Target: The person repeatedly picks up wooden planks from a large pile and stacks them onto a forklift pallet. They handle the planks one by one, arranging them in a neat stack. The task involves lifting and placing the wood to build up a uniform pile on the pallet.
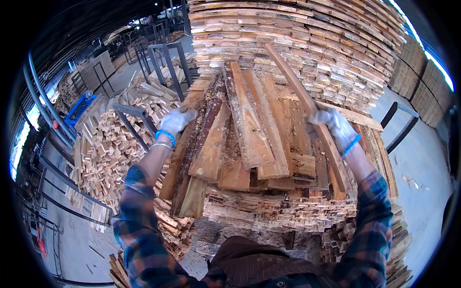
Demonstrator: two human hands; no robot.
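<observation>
My right hand [331,121], in a pale work glove with a blue cuff, is closed around a long narrow wooden board [293,79]. The board slants over the right part of a heap of rough planks, its far end toward the stacked wall. My left hand [175,121], gloved the same way, is at the heap's left edge beside a bark-edged plank [204,117]. Its fingers reach out to the right and hold no board; whether they touch the wood is unclear. Between my hands, several wide planks [249,127] lie fanned and overlapping, their near ends toward me.
A tall stack of boards [297,29] rises behind the heap. To the left are a big pile of short wood pieces [113,149] and dark metal frames [168,57]. Another metal frame [403,126] stands at the right on the grey floor [418,163]. Layered boards [278,211] lie below the heap.
</observation>
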